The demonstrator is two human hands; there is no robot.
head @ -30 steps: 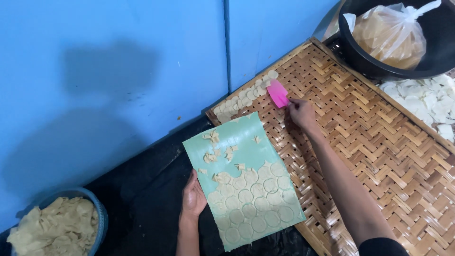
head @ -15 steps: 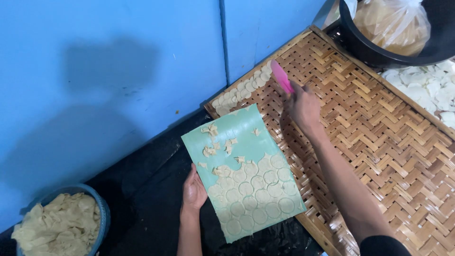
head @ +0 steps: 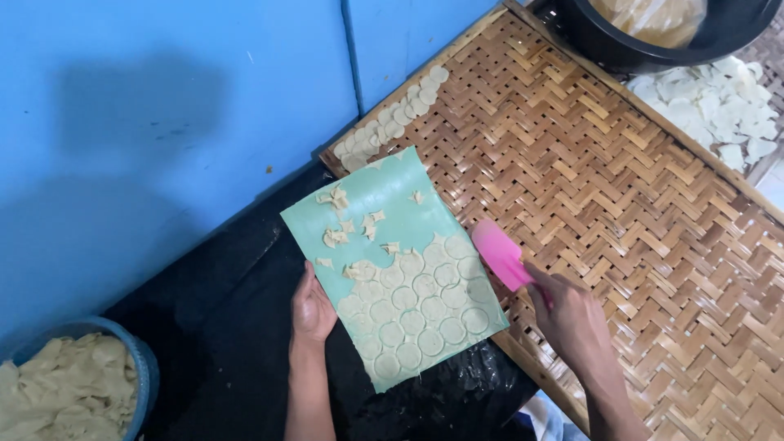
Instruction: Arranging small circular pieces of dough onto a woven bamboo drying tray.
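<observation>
since half a second earlier, right hand [head: 576, 318] has swung back from the far end of the woven bamboo tray [head: 653, 245] to the near right edge of the green mat [head: 392, 269], bringing the pink spatula [head: 500, 253] with it; the mat itself has barely shifted. right hand is clenched around the spatula's handle, the blade lying on the weave just beside the mat's right edge. left hand [head: 313, 309] grasps the mat's left edge, thumb on top, fingers hidden beneath. the mat lies partly on the tray's near corner and partly over the black plastic sheet [head: 237, 351]. its long axis runs from lower right, nearest the person, to upper left, towards the blue wall [head: 163, 106]. progress, as judged from the layout: the far half of the mat is stripped, with only torn dough scraps [head: 347, 229] left on it, while the near half bears a close-packed field of cut dough rounds [head: 416, 314], not yet lifted. a short row of transferred rounds [head: 392, 126] lies along the tray's far edge, so most of the tray is unfilled. a blue bowl [head: 143, 367] of dough offcuts sits at lower left; a black pan [head: 653, 45] and a second tray of pale pieces [head: 719, 102] lie at upper right.
</observation>
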